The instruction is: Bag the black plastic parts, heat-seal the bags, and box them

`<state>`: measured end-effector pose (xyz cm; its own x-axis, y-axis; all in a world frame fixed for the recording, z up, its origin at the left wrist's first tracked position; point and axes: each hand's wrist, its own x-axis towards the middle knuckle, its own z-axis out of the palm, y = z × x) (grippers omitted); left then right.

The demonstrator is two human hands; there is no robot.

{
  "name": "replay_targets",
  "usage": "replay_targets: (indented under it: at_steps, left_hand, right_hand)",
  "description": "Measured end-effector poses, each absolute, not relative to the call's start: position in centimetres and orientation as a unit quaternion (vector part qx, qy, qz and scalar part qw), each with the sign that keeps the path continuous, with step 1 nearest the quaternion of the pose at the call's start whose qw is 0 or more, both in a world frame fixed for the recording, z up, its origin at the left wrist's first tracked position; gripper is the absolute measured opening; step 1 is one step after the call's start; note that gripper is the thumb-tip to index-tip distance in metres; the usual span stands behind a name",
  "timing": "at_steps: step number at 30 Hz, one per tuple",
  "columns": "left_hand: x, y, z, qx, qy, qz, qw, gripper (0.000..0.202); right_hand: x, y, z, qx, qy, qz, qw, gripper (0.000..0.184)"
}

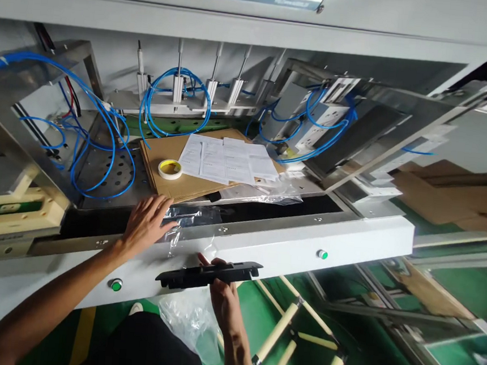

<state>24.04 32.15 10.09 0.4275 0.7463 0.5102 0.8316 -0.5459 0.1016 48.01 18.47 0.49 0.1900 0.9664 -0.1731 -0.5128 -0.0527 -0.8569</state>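
Note:
My right hand (222,300) grips a long, narrow black plastic part (212,275) by its middle, in front of the machine's white front edge. The part lies nearly level, its right end slightly higher. With fingers stretched and the thumb apart, my left hand (148,222) rests at the edge of a clear plastic bag (191,216) lying over the front ledge; whether it presses on the bag I cannot tell. Just beyond that hand are a cardboard sheet (162,141), a roll of tape (170,169) and several printed papers (220,160).
Coiled blue air hoses (148,103) and metal cylinders (177,88) fill the back of the machine. Green buttons (115,285) sit on the white front rail (270,264). Another clear bag (193,320) hangs below it. A cream-tube frame (277,333) stands on the green floor at right.

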Motion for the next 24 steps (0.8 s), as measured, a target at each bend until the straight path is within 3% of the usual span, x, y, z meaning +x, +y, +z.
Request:
replay_targets:
  at_steps: [3,11,16,24]
  left_hand:
    - [22.8,29.6,8.2,-0.830,-0.440,-0.327,0.099,0.032]
    - [21.1,28.0,0.7,-0.836,-0.510,-0.201,0.013,0.044]
    - [20.2,30.1,0.8,-0.832,-0.524,-0.178,-0.032,0.046]
    - [19.9,31.2,0.6,-0.830,-0.524,-0.181,-0.064,0.046]
  right_hand:
    - [48.2,18.5,0.5,-0.435,-0.259,0.584,0.635,0.052]
    - [48.5,18.9,2.0,-0.412,-0.238,0.599,0.645,0.047]
    - [49.1,19.3,3.4,-0.385,-0.210,0.588,0.680,0.035]
    - [50.3,18.4,3.6,-0.379,-0.190,0.582,0.694,0.036]
